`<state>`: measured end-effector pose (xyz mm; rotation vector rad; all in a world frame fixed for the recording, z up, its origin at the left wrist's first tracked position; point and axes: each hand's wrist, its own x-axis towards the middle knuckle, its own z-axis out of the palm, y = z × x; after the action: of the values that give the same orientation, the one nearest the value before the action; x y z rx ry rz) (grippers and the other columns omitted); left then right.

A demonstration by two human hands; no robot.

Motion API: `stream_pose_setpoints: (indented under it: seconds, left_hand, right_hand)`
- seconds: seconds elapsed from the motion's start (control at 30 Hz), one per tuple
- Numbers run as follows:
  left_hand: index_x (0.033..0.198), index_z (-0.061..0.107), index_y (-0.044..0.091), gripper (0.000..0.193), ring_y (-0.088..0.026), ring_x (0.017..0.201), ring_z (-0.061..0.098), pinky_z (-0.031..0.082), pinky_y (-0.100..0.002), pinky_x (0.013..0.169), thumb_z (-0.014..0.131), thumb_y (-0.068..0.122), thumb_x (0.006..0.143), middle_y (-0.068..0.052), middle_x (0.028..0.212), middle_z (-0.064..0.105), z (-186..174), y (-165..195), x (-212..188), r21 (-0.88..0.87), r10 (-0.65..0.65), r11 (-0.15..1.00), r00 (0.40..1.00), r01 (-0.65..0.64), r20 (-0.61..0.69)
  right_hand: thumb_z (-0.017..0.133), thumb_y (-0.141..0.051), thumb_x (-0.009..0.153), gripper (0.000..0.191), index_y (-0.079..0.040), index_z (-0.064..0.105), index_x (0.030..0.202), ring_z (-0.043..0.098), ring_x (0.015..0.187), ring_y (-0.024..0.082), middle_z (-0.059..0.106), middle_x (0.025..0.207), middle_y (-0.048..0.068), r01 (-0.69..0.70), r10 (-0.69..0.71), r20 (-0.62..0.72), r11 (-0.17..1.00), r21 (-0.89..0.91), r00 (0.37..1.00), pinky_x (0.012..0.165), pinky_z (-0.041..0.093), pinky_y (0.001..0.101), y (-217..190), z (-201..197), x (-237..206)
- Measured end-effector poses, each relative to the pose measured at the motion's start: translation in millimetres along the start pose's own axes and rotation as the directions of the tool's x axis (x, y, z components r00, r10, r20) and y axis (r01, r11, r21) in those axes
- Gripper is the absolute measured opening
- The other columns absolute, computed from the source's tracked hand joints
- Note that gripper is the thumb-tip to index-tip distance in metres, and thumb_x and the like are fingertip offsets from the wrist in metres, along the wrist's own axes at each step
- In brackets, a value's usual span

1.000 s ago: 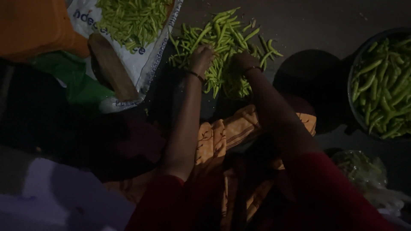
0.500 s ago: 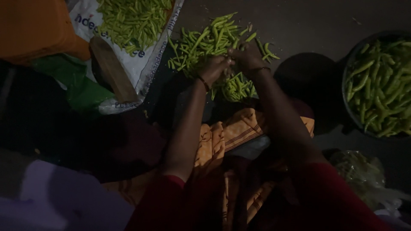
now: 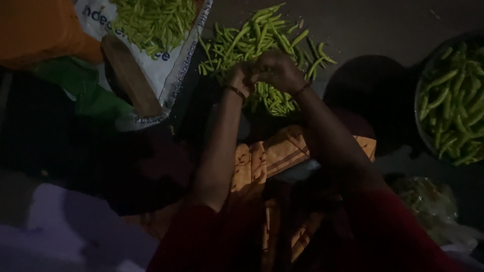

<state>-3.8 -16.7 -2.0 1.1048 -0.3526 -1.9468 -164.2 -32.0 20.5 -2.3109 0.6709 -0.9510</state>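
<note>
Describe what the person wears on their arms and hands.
Both forearms are bare. Dark red short sleeves cover the upper arms. The left hand has a thin dark bangle at its wrist; the right hand has a similar bangle. No gloves.

Both arms reach away from the body, bare from the elbows down, with dark red sleeves covering the upper arms near the bottom of the view. The forearms converge toward the far middle of the scene, where the left hand [image 3: 242, 76] and the right hand [image 3: 279, 70] meet, touching each other. Both hands are curled, fingers bent inward and bunched together; in the dim light the fingertips cannot be made out. A thin bangle circles each wrist.
</note>
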Motion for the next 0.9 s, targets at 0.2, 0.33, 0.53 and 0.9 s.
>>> stream_pose_setpoints:
  seconds: [0.2,0.33,0.53,0.9]
  left_hand:
    - [0.146,0.036,0.001,0.066,-0.036,0.115,0.043,0.043,-0.051,0.083,0.059,0.051,0.108,-0.017,0.135,0.04,3.8,4.0,11.7,0.551,0.311,0.81,0.943,-0.2,-0.116]
    - [0.161,0.025,0.007,0.087,-0.036,0.138,0.053,0.044,-0.052,0.108,0.056,0.057,0.096,-0.017,0.145,0.061,3.7,2.1,18.8,0.559,0.373,0.788,0.923,-0.259,-0.098]
    - [0.115,0.071,0.002,0.053,-0.027,0.064,0.041,0.038,-0.043,0.066,0.049,0.05,0.122,-0.019,0.081,0.043,-6.9,4.3,18.6,0.745,0.392,0.625,0.919,-0.232,-0.043]
    - [0.12,0.064,0.009,0.032,-0.02,0.083,0.07,0.058,-0.045,0.077,0.065,0.036,0.103,-0.002,0.098,0.068,8.7,-2.5,-3.6,0.31,-0.006,0.951,0.998,-0.016,0.069]
  right_hand:
    - [0.072,-0.019,0.103,0.014,-0.009,0.068,0.112,0.074,0.084,0.021,0.076,0.097,0.008,-0.668,0.76,-0.062,0.604,0.435,0.647,0.073,0.062,0.0371,22.0,-20.5,5.4]
    - [0.075,-0.013,0.085,0.031,-0.004,0.073,0.114,0.069,0.082,0.032,0.072,0.104,0.017,-0.654,0.655,-0.023,0.749,-0.109,0.755,0.062,0.059,0.0468,34.0,-5.2,3.0]
    - [0.073,-0.031,0.102,0.029,-0.003,0.079,0.105,0.067,0.078,0.036,0.072,0.094,0.023,-0.729,0.824,0.058,0.529,-0.434,0.564,0.073,0.055,0.0523,34.6,19.0,5.4]
    - [0.083,-0.006,0.095,0.023,-0.007,0.061,0.101,0.065,0.095,0.021,0.064,0.101,0.009,-0.536,0.798,-0.057,0.455,0.711,0.601,0.064,0.053,0.0355,-17.8,-3.8,16.9]
